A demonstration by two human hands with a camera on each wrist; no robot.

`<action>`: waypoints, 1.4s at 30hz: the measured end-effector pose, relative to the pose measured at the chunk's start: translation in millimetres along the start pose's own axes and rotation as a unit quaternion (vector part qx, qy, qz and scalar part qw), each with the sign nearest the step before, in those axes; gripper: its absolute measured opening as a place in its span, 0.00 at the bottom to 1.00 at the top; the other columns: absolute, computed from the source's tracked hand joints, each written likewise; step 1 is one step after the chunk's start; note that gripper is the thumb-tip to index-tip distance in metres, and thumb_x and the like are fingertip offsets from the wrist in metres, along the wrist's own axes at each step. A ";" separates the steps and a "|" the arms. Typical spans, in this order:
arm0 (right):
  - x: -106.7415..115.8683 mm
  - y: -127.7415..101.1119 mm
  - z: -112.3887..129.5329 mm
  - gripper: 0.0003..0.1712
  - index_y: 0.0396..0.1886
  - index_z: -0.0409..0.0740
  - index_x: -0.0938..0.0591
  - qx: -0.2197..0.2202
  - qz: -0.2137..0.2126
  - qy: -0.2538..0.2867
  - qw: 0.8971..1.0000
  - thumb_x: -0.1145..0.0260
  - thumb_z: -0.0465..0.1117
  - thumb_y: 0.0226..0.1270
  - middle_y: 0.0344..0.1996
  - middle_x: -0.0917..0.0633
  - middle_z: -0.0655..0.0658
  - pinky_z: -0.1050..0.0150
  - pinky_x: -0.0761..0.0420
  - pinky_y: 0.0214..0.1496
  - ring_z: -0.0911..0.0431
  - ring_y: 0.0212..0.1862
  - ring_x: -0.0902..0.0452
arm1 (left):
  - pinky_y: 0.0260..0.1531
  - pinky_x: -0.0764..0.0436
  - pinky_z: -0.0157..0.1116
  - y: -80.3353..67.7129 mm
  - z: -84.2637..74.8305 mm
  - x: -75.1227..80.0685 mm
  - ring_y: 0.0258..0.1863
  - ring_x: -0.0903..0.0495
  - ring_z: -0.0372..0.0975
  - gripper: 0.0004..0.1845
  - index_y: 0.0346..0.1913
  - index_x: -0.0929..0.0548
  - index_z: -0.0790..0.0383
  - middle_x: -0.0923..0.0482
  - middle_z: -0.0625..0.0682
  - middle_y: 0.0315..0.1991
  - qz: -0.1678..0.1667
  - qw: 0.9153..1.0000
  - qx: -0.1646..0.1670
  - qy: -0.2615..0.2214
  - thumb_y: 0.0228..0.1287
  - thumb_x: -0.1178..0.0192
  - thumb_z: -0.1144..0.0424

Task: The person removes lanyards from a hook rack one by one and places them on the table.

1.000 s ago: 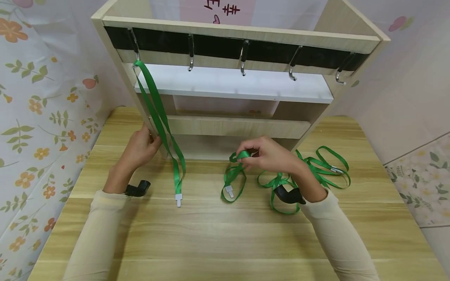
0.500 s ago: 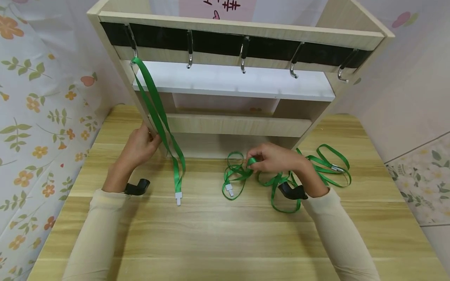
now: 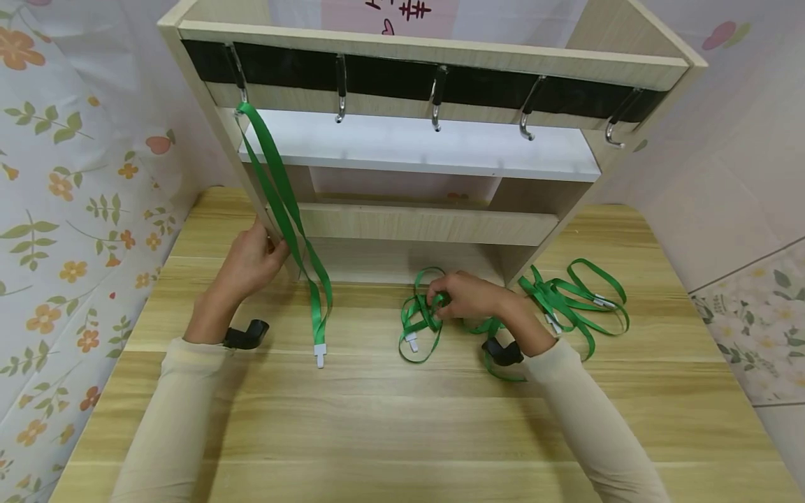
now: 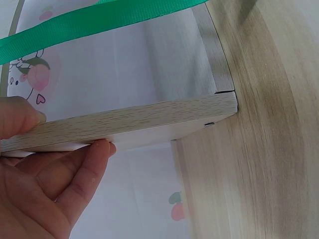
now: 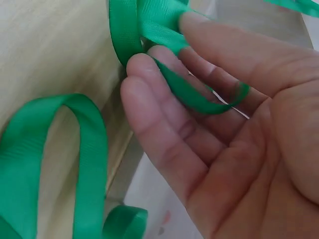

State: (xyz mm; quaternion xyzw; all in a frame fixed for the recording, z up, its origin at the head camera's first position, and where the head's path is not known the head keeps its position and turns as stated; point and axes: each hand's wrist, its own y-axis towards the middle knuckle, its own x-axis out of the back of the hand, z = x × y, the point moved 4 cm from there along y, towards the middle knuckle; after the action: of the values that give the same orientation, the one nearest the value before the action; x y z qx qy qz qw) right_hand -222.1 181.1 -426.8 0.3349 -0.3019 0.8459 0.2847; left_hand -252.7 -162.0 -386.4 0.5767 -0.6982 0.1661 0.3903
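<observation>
At nine o'clock the left hand grips the wooden rack beside a hung green lanyard, while at centre the right hand pinches a tangled lanyard on the table, best lifted slowly so its loops fall free.

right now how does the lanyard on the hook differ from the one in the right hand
The hung lanyard dangles straight from the leftmost hook; the held lanyard lies coiled on the table. No hand grips the hung lanyard, since the left hand holds the rack's side panel; the right hand pinches the held lanyard. Both are green with white clips.
</observation>
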 end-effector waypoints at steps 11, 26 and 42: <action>17.0 -17.8 11.3 0.27 0.59 0.40 0.21 -0.007 0.027 -0.008 1.000 0.28 0.29 0.58 0.54 0.16 0.42 0.53 0.23 0.59 0.48 0.58 0.21 | 0.20 0.34 0.38 0.8 -1.2 0.5 0.19 0.34 0.42 0.17 0.60 0.36 0.65 0.23 0.60 0.29 -0.003 1.000 -0.011 -0.001 0.72 0.51 0.70; 54.2 -32.1 27.5 0.16 0.55 0.44 0.19 0.009 -0.054 -0.003 0.999 0.34 0.37 0.69 0.53 0.17 0.42 0.51 0.22 0.57 0.49 0.57 0.21 | 0.27 0.29 0.42 3.4 -0.3 -1.5 0.29 0.26 0.50 0.17 0.61 0.36 0.66 0.19 0.65 0.40 0.003 1.000 -0.002 -0.009 0.72 0.51 0.70; 66.8 -18.2 80.5 0.18 0.57 0.39 0.21 0.093 -0.107 0.036 0.989 0.35 0.37 0.70 0.48 0.16 0.46 0.58 0.20 0.51 0.56 0.49 0.20 | 0.28 0.30 0.42 0.2 -0.1 -0.5 0.29 0.27 0.50 0.16 0.60 0.36 0.67 0.20 0.65 0.39 0.003 1.000 0.001 -0.009 0.73 0.52 0.69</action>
State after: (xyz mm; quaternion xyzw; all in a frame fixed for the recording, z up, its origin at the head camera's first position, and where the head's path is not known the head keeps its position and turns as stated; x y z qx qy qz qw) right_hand -218.8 155.2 -323.9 0.3598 -0.1734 0.8465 0.3520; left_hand -252.9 -161.5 -386.6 0.5764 -0.7032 0.1626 0.3832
